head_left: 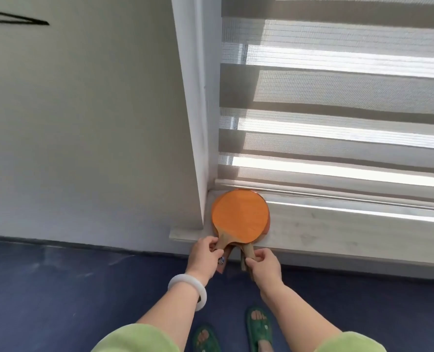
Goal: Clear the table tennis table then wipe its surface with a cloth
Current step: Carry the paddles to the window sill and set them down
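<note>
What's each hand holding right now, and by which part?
Left-hand grip pinches the wooden handle of the top orange paddle; right-hand grip pinches the handle of the lower paddle. Blades lie stacked on the windowsill.

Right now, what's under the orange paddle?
A second paddle: only its red edge and handle show beside the orange paddle. Its face is covered. Both lie on the windowsill.

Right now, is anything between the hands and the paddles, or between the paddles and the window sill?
Nothing visible. The left hand and right hand each hold a handle directly, and the paddles already lie stacked on the window sill, heads tucked into the corner beside the wall.
</note>
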Tool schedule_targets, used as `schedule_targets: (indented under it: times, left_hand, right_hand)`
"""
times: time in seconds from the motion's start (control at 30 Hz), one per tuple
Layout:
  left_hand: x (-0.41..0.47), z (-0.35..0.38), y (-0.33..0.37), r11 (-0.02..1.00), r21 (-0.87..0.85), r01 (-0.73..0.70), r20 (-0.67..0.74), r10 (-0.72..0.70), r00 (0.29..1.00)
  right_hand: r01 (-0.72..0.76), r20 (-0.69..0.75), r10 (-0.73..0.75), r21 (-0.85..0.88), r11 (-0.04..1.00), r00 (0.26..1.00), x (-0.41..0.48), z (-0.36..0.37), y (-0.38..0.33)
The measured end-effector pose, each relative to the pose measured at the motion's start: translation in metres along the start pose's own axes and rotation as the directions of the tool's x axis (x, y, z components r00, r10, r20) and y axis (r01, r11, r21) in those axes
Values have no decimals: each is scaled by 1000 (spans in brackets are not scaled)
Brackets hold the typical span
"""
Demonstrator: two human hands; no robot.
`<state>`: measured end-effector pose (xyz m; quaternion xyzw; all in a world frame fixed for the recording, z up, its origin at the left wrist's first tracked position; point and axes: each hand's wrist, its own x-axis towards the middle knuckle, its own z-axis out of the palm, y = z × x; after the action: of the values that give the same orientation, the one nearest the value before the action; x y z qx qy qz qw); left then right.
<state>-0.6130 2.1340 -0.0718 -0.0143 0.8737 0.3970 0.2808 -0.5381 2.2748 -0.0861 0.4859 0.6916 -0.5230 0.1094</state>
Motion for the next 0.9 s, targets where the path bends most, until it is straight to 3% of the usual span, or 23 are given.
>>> schedule_targets:
  times: [0.27, 0.53, 0.9]
  left_hand:
    - [-2, 3, 0, 998, 43, -38, 9, 38, 999]
    - [3, 0, 3, 995, 84, -56, 1, 56, 998]
    - [4, -3, -1, 994, 101, -48, -19, 50, 999]
  right_hand:
    - [-43, -14, 43, -26, 999, 999, -1, -3, 1]
    - [-42, 11, 41, 101, 994, 999, 1, -5, 2]
    - [-21, 19, 19, 134, 991, 1000, 3, -6, 3]
